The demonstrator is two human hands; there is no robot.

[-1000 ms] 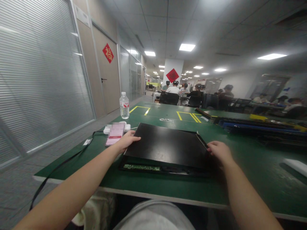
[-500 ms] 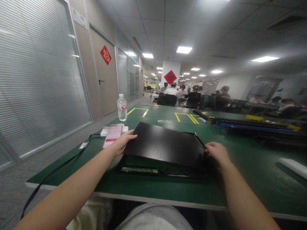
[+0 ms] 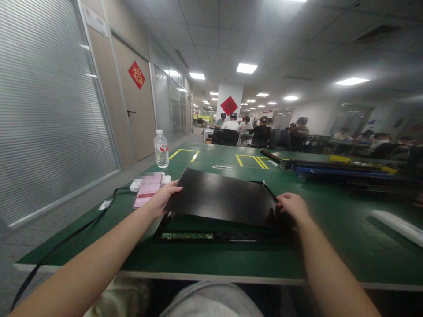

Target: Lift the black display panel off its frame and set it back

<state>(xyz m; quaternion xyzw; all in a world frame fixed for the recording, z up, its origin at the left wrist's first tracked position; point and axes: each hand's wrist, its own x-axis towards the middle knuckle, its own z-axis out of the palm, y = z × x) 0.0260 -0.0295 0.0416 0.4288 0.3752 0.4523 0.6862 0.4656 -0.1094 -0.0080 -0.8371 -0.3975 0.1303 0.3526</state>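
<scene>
A glossy black flat panel [image 3: 220,193], which looks like a display screen, is held tilted over a thin black frame [image 3: 231,238]. Its left edge is gripped by my left hand [image 3: 167,194], thumb on top and the other fingers mostly hidden underneath. On the right, my right hand [image 3: 293,207] is closed, with fingertips pinching the raised dark side edge of the frame; whether it also touches the panel I cannot tell. A green circuit board [image 3: 187,236] shows along the frame's near side, below the panel. Most of the frame's inside is covered.
A phone [image 3: 147,193] with a pink screen lies left on the green table [image 3: 211,259], by a black cable [image 3: 79,231]. Behind stands a water bottle [image 3: 161,149]. Dark strips and panels [image 3: 330,171] are piled at far right, near a white bar [image 3: 398,226]. People sit beyond.
The whole view has shifted slightly, moving everything a little left in the picture. Both hands keep their grips, and the panel stays tilted over the frame.
</scene>
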